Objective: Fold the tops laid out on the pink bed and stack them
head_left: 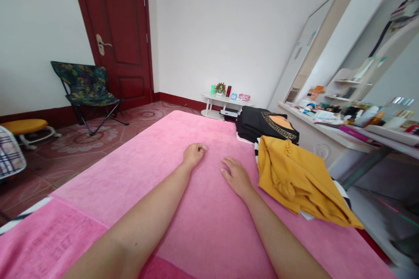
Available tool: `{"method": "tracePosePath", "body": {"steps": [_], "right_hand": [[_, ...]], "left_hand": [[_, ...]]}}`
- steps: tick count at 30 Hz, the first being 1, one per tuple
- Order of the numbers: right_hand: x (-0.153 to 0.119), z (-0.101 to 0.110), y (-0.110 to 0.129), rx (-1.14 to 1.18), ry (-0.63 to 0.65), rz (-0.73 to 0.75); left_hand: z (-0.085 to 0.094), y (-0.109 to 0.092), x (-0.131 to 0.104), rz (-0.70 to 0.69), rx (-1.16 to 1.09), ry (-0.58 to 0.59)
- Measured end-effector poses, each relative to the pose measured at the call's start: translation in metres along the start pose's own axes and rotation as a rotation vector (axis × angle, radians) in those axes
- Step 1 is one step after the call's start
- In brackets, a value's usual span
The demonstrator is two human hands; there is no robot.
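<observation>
My left hand [194,154] rests on the pink bedspread [137,174] with its fingers curled in a loose fist, and nothing shows in it. To its right, my right hand [237,176] lies palm down on the same cloth, fingers stretched out and holding nothing. Nearest to the right hand is a mustard-yellow garment [291,178], loosely heaped, with a drawstring at its top and black-and-white striped cloth partly showing beneath. Behind that sits a stack of folded black clothes [262,124] with a gold-patterned band and an orange patch.
Right of the bed stands a white dressing table [330,133] crowded with bottles and small items. A low white table [212,98] by the far wall bears a flower pot and cups. On the left are a camouflage folding chair [87,87], a yellow stool [26,126] and a red door [121,30].
</observation>
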State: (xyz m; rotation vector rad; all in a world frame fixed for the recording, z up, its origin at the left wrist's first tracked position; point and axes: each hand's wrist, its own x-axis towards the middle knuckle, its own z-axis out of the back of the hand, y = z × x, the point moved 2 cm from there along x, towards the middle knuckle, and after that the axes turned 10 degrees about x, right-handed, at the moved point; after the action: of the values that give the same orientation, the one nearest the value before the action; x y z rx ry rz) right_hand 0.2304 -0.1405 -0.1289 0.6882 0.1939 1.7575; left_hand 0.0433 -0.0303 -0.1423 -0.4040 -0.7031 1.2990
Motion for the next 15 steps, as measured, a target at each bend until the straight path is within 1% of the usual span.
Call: {"method": "tracePosePath", "body": {"steps": [15], "right_hand": [[0.0007,0.0012,-0.0007,0.023,-0.009,0.001]], "left_hand": [[-0.0015,0.0012,0.0011,-0.009,0.009,-0.01]]}}
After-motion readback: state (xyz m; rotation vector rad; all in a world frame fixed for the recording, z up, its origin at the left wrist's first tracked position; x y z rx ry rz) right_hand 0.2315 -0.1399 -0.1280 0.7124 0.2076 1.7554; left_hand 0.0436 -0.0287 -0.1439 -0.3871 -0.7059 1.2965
